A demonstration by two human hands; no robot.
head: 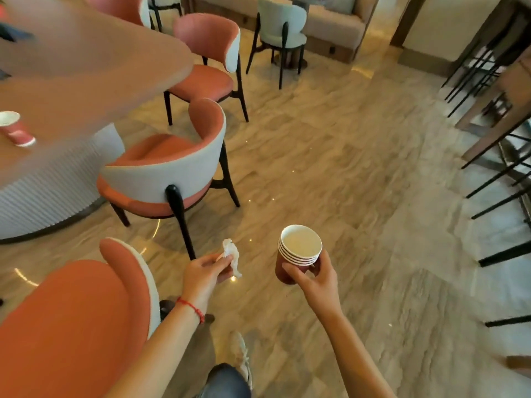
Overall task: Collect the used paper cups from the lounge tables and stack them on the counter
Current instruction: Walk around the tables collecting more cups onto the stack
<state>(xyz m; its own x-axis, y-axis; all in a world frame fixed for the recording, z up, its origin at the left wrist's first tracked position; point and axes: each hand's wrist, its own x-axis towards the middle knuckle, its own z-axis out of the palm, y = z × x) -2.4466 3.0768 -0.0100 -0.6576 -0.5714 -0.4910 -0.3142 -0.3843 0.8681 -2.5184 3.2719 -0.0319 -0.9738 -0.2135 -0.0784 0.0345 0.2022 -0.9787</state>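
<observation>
We hold a nested stack of red paper cups (297,254) in our right hand (313,278), fingers and thumb curled round its red wall just under the white rims; four or so rims show, one inside the other, mouth up and tilted a little toward us. The stack hangs over the marbled floor (359,168), at about five o'clock in the view. At seven o'clock our left hand (205,272) pinches a crumpled white napkin (231,258) between thumb and fingertips, and a red string bracelet (191,308) circles that wrist. One more red cup (15,129) stands on the round lounge table (71,76) at nine o'clock, near the table's near edge, tilted in the wide-angle view and well apart from our hands. Orange and pale chairs (166,168) ring that table from ten to seven o'clock. At three o'clock, dark stool legs (494,179) stand beside a wooden counter (514,90).
</observation>
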